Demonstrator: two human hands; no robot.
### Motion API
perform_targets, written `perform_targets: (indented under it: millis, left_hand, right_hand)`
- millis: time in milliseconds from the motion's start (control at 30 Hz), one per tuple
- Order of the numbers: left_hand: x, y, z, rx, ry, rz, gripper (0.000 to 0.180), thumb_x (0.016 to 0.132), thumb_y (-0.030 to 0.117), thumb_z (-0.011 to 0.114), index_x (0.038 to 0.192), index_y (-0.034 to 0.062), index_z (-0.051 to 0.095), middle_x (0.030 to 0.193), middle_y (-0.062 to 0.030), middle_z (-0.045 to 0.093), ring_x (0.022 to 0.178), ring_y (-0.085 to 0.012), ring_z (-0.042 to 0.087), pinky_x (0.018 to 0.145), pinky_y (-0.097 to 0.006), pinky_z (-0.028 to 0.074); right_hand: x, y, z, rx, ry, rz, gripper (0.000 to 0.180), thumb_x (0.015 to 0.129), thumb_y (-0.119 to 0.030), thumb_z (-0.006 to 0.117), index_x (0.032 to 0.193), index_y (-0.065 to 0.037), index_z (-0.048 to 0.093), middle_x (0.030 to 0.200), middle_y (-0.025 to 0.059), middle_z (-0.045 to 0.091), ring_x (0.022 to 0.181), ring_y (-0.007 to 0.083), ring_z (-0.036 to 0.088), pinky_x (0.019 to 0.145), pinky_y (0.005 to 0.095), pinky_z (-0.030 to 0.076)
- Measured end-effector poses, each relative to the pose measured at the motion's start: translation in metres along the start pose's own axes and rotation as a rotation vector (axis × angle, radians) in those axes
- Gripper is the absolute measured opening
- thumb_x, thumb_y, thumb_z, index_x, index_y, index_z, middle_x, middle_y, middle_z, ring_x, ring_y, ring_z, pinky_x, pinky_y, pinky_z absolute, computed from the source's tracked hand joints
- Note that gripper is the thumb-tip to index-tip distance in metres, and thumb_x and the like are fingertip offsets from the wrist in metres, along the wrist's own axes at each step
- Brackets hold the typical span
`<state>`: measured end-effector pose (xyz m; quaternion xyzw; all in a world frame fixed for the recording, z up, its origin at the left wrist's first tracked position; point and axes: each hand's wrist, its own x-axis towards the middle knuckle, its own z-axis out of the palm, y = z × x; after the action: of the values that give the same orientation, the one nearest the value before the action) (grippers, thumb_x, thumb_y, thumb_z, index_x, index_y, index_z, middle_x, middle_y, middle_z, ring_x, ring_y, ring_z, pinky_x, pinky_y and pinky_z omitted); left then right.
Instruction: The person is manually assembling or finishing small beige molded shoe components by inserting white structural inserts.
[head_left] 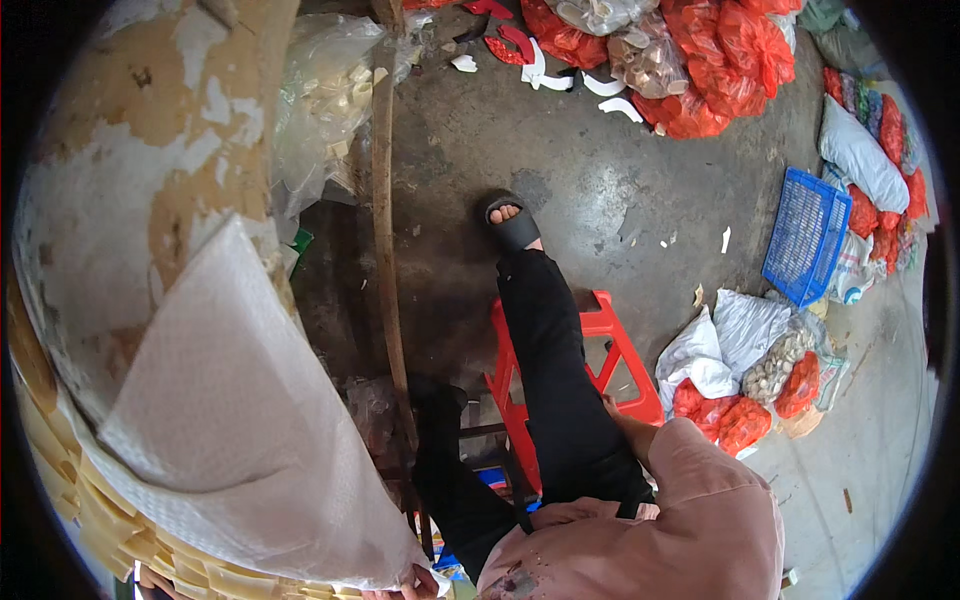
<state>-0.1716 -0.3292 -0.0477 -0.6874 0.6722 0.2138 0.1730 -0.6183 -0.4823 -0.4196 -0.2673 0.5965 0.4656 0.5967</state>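
Your pink sleeve (690, 520) fills the bottom right of the frame, and just left of it your right hand (412, 584) peeks in at the bottom edge, fingers curled tight on the lower corner of the white sack (230, 400). That sack drapes across the lower left of the frame, over a stack of pale yellow pieces (120, 545) whose edges show beneath it. Your left hand (150, 580) is only a sliver at the bottom left, near the sack's other end, and I cannot tell how its fingers are set. My read is that the woven cloth is slippery and loose, so keep that corner pinched firmly and keep the sack flat against the stack; a snag on the edges below looks like the main risk. Behind the sack, in the upper left, is a worn tabletop (130, 150) with flaking paint, and a wooden stick (385, 250) runs down beside it. You sit on a red stool (620, 370), black trouser leg (550, 370) stretched out to a sandal (512, 228) on the stained concrete floor (600, 170). Along the top edge are red net bags (720, 50), at the right a blue crate (805, 235), and below it white bags (740, 330).
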Motion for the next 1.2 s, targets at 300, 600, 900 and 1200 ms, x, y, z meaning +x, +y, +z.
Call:
perform_targets:
  millis: [300,600,900,1200]
  left_hand:
    - [0.025,0.011,-0.003,-0.131,0.347,-0.384,0.063,0.074,0.019,0.065,0.128,0.0122,0.033,0.134,-0.0221,0.023,0.124,-0.0509,0.027,0.095,-0.064,0.028]
    - [0.047,0.006,-0.009,-0.175,0.577,-0.397,0.047,0.063,0.017,0.066,0.109,0.0193,0.053,0.117,-0.0150,0.042,0.113,-0.0381,0.043,0.093,-0.051,0.032]
    - [0.031,0.019,-0.013,-0.237,0.759,-0.508,0.043,0.065,0.007,0.067,0.107,0.0153,0.061,0.127,-0.0184,0.047,0.120,-0.0368,0.047,0.096,-0.048,0.039]
    - [0.012,0.071,0.051,-0.406,1.352,-0.387,0.032,0.071,0.003,0.062,0.103,0.0067,0.062,0.109,-0.0156,0.058,0.109,-0.0329,0.055,0.094,-0.044,0.044]
  right_hand:
    - [0.007,-0.134,0.010,0.089,0.222,-0.036,0.041,0.089,-0.034,0.046,0.125,-0.015,0.056,0.120,0.0209,0.057,0.115,0.0395,0.051,0.094,0.0439,0.044]
    - [0.041,-0.192,-0.014,0.007,0.430,-0.261,0.041,0.090,-0.035,0.045,0.124,-0.015,0.056,0.122,0.0203,0.056,0.117,0.0400,0.050,0.094,0.0444,0.044]
    - [-0.048,-0.288,-0.022,-0.468,0.652,-0.591,0.040,0.088,-0.033,0.046,0.123,-0.016,0.057,0.124,0.0191,0.055,0.118,0.0403,0.049,0.094,0.0447,0.044]
    - [-0.245,-0.267,-0.039,-0.923,0.830,-1.431,0.031,0.084,-0.013,0.056,0.110,0.003,0.061,0.097,0.0153,0.066,0.090,0.0237,0.064,0.081,0.0338,0.049]
